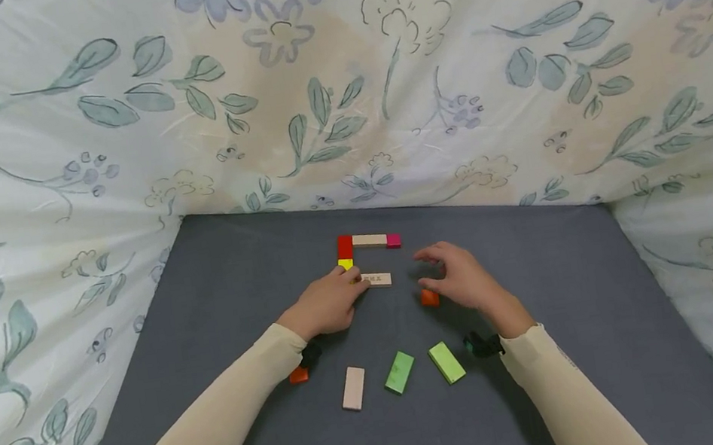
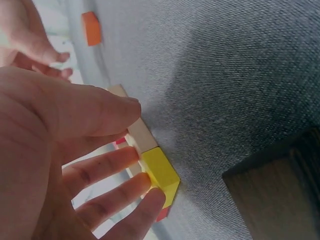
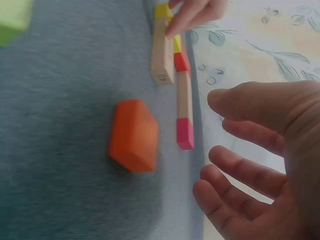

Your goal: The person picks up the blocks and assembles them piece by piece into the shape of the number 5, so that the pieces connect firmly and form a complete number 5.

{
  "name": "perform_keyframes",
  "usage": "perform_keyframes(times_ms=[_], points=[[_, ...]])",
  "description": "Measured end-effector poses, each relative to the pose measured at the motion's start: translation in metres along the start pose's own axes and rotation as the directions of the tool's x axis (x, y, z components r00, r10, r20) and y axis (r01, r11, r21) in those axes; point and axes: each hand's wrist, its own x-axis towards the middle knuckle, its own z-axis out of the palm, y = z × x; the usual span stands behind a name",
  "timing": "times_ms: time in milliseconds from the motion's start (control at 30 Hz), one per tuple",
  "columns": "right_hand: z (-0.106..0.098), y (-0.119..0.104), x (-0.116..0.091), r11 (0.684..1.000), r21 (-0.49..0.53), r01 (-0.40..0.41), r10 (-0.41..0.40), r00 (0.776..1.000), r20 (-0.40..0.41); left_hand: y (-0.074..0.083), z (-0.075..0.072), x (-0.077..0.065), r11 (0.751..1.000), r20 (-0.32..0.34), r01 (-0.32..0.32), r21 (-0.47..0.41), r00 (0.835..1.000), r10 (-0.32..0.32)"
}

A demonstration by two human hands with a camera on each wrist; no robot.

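Observation:
My left hand [image 1: 327, 303] reaches over the left end of a plain wooden block [image 1: 377, 279] with small printed marks. In the left wrist view its straight fingers touch the far side of a yellow block [image 2: 161, 172] adjoining the wooden one, and the thumb lies over the wooden block [image 2: 141, 134]. Whether the thumb touches is unclear. My right hand [image 1: 463, 276] hovers with bent, spread fingers beside an orange block [image 1: 430, 297]. A gap shows between that hand [image 3: 250, 165] and the orange block [image 3: 132, 135] in the right wrist view.
Behind the hands, a red block [image 1: 345, 247], a wooden block [image 1: 369, 240] and a pink block [image 1: 393, 241] form a row. Nearer lie a pale pink block [image 1: 353, 389], a green block [image 1: 399, 373], a lime block [image 1: 447, 362] and another orange block [image 1: 299, 375]. Floral cloth [image 1: 313, 107] surrounds the grey surface.

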Motion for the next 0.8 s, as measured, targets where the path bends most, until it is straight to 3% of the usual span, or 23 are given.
perform_keyframes(times_ms=[367,800], points=[[0.006,0.012,-0.026,0.999,-0.044,0.011,-0.010,1.000,0.028,0.003,0.001,0.004,1.000,0.020,0.017,0.001,1.000,-0.017],[0.012,0.016,-0.030,0.999,-0.053,0.002,0.000,0.999,0.050,-0.001,0.001,0.006,0.999,0.036,0.032,0.014,0.999,-0.033]])
